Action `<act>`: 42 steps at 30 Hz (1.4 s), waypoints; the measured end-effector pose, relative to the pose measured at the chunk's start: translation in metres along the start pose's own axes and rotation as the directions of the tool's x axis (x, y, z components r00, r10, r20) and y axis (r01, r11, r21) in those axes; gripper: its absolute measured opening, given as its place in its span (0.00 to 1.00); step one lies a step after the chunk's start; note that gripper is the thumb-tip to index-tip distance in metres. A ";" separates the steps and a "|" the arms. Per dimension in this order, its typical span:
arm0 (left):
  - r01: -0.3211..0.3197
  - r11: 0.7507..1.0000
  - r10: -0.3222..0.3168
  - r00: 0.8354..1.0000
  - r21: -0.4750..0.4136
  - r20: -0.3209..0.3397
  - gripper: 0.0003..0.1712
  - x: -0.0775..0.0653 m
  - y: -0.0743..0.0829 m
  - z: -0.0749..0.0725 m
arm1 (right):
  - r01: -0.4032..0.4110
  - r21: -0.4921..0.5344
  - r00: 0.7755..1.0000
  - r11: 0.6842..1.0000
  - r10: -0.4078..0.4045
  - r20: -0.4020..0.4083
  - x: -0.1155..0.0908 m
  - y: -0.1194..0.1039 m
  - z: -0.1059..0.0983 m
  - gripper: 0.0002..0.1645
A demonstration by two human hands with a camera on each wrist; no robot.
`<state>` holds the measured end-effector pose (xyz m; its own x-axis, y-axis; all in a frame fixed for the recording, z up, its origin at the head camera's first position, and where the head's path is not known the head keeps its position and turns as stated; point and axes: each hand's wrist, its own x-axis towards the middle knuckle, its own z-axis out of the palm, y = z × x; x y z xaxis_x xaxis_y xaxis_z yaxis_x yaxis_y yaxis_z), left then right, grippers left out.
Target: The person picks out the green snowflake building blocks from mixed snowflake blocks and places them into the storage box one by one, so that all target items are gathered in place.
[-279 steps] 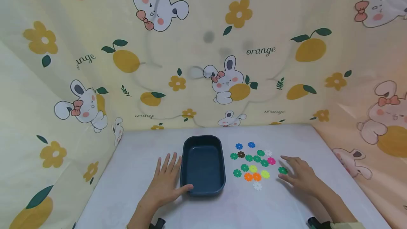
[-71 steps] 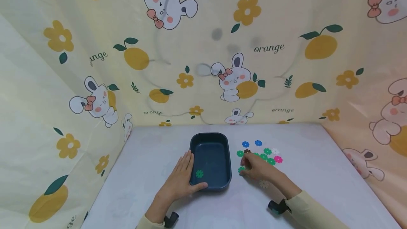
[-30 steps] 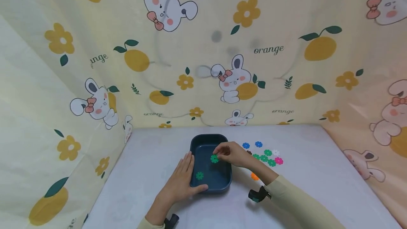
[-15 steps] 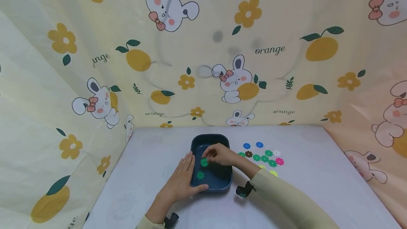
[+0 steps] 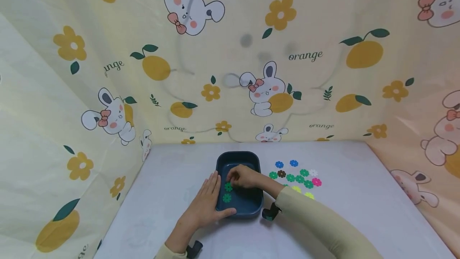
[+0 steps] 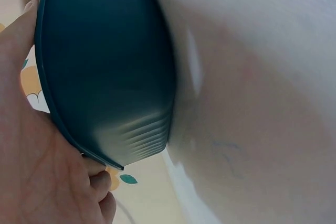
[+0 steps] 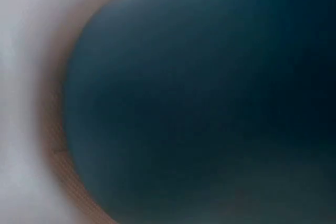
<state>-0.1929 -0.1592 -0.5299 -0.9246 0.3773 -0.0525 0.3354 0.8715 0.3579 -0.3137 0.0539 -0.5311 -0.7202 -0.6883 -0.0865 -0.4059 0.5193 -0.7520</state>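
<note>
In the head view, a dark blue tray stands on the table. My left hand lies along its left rim, fingers straight, with the thumb across the near corner. The left wrist view shows that hand against the tray's wall. Inside the tray, my right hand pinches a green snowflake disc low over the floor. Just nearer lies a second green snowflake disc. The blurred tray side fills most of the right wrist view, where no fingers show.
Right of the tray, several loose discs lie on the table: blue, brown, green, white, pink and yellow. The right sleeve hides part of that area. A patterned curtain hangs behind.
My right hand picked a green disc from the table, carried it left into the tray and lowered it beside the first one. The left hand moved onto the tray's rim earlier and stays there.
</note>
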 end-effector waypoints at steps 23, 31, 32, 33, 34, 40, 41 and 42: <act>-0.008 1.000 0.008 1.000 -0.003 -0.004 0.72 -0.001 0.001 0.001 | 0.095 -0.065 0.991 0.993 -0.101 -0.084 -0.014 -0.004 -0.020 0.11; 0.002 1.000 -0.002 1.000 -0.012 -0.006 0.72 -0.002 0.003 0.000 | 0.070 -0.036 0.975 0.997 -0.076 -0.209 -0.051 -0.003 -0.058 0.11; 0.002 1.000 -0.002 1.000 -0.014 -0.008 0.72 -0.003 0.003 0.000 | 0.062 -0.043 0.973 0.997 -0.070 -0.219 -0.055 -0.001 -0.061 0.11; 0.002 1.000 -0.002 1.000 -0.017 -0.010 0.72 -0.003 0.003 0.000 | 0.049 -0.045 0.972 0.998 -0.058 -0.229 -0.059 0.002 -0.064 0.10; 0.002 1.000 -0.002 1.000 -0.019 -0.011 0.72 -0.003 0.003 0.000 | 0.040 -0.054 0.970 0.998 -0.052 -0.238 -0.064 0.004 -0.067 0.10; 0.000 1.000 -0.001 1.000 -0.013 -0.019 0.72 -0.001 0.001 0.001 | -0.006 -0.102 0.958 0.995 -0.024 -0.285 -0.088 0.021 -0.078 0.10; -0.001 1.000 0.001 1.000 -0.011 -0.021 0.72 -0.001 0.001 0.001 | -0.011 -0.104 0.957 0.995 -0.020 -0.289 -0.092 0.024 -0.079 0.10; -0.003 1.000 0.003 1.000 -0.010 -0.022 0.72 0.000 0.000 0.002 | -0.019 -0.106 0.956 0.994 -0.013 -0.293 -0.096 0.028 -0.080 0.10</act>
<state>-0.1920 -0.1584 -0.5316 -0.9272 0.3733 -0.0311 0.3368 0.8671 0.3671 -0.3011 0.1746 -0.4912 -0.8484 -0.5160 0.1183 -0.4491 0.5832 -0.6769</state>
